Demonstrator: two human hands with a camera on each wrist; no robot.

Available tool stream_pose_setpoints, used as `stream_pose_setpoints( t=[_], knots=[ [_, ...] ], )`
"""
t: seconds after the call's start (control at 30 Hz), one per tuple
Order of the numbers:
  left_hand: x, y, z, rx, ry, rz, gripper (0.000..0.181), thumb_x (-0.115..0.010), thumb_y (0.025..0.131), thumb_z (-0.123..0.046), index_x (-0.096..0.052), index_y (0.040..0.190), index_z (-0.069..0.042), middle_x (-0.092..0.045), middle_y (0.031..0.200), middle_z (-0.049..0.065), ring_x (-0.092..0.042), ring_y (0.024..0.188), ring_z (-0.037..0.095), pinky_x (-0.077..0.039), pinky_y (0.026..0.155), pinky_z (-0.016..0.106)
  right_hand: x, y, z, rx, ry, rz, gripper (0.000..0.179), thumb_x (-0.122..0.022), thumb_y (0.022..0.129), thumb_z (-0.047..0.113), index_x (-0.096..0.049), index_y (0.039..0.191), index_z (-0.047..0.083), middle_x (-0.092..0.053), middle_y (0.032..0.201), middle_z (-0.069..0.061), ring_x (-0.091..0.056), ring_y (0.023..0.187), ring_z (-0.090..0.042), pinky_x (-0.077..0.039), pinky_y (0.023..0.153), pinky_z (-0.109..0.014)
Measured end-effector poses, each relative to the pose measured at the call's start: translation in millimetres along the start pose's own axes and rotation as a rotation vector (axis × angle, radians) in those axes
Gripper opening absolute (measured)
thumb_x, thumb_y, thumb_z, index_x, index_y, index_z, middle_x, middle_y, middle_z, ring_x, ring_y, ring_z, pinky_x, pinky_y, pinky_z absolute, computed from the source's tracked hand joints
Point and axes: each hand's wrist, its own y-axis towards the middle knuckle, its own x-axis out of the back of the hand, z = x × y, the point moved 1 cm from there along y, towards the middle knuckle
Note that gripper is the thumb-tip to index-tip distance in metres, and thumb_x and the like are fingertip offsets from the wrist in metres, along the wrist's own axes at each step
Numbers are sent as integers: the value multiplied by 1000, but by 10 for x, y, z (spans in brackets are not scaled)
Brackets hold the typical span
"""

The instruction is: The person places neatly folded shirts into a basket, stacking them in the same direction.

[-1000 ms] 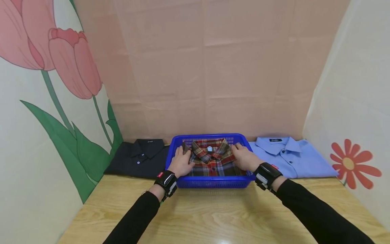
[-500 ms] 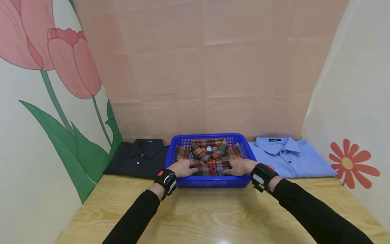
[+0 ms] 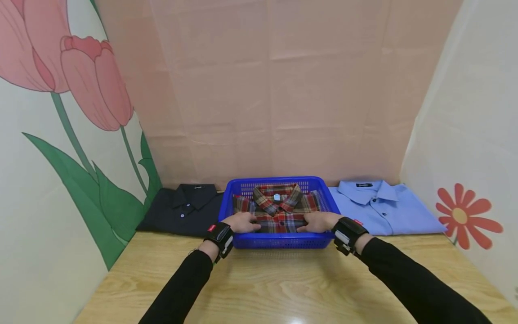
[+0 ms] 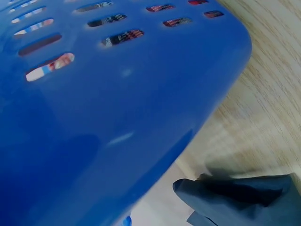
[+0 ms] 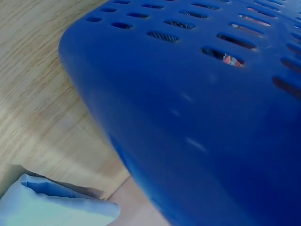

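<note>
A folded plaid shirt [image 3: 279, 220] in red, brown and grey lies collar-up in a blue plastic basket [image 3: 279, 243]. My left hand [image 3: 241, 222] reaches over the basket's front left part and rests on the shirt's lower left side. On the lower right side, my right hand [image 3: 317, 222] lies in much the same way, thumb pointing inward. The tips of some fingers are hidden against the cloth. Both wrist views are filled by the basket's outer wall, with bits of plaid showing through its slots; neither hand appears there.
A folded black shirt [image 3: 180, 209] lies left of the basket, and a folded light blue shirt [image 3: 384, 209] lies right of it. Both are close beside it on the wooden table [image 3: 275, 283]. A pinkish backdrop [image 3: 275, 90] rises behind.
Both hands have moved from the upper sides of the plaid shirt down to its lower part near the basket's front. The shirt's folded sides now show. Over the last half second the hands barely moved.
</note>
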Motion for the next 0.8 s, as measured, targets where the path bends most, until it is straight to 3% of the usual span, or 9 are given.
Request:
stream_pose_setpoints(
  t=[0.2,0.27,0.33,0.43,0.57,0.63,0.8],
  knots=[
    [5,4,2,-7,-19,-9,48,-52,101,-37,-54,141,-12,-56,142,9,-50,133,29,-41,108,47,-12,1,-34,40,42,-38,63,-53,100,42,-44,142,-3,-57,133,-21,-57,118,-33,-44,98,-52],
    [-5,1,1,-7,-36,-29,47,-52,101,-36,-54,141,-11,-64,130,11,-62,113,26,-46,100,45,-21,-4,-38,65,52,-58,62,-53,101,40,-42,146,-1,-54,138,-23,-53,127,-37,-41,103,-55],
    [-9,0,-5,-15,-45,-84,46,-52,102,-35,-55,139,-9,-70,117,12,-66,88,21,-50,87,41,-25,-9,-37,92,50,-83,58,-52,101,37,-42,147,2,-53,140,-22,-53,127,-37,-41,103,-55],
    [-2,-22,-31,-39,-33,-197,43,-52,102,-34,-59,136,-8,-73,108,11,-65,76,17,-53,79,39,-12,-21,-34,136,34,-128,53,-52,102,32,-45,146,3,-58,135,-19,-58,119,-32,-45,98,-53],
    [23,-65,-49,-72,51,-327,41,-52,101,-38,-63,131,-12,-71,119,5,-70,95,18,-55,84,41,10,-45,-4,200,17,-194,48,-51,102,29,-49,142,3,-59,134,-18,-58,119,-33,-46,98,-53],
    [28,-85,-46,-89,90,-365,41,-52,101,-40,-65,130,-14,-71,119,4,-69,92,18,-55,81,40,10,-67,27,215,19,-216,48,-50,103,29,-49,142,2,-54,140,-20,-52,127,-38,-42,103,-55],
    [26,-172,-38,-132,153,-448,40,-51,102,-41,-66,128,-15,-70,119,4,-68,101,20,-55,83,41,-1,-126,105,209,38,-259,48,-48,104,30,-49,142,1,-55,139,-21,-53,127,-38,-42,103,-55]
  ],
)
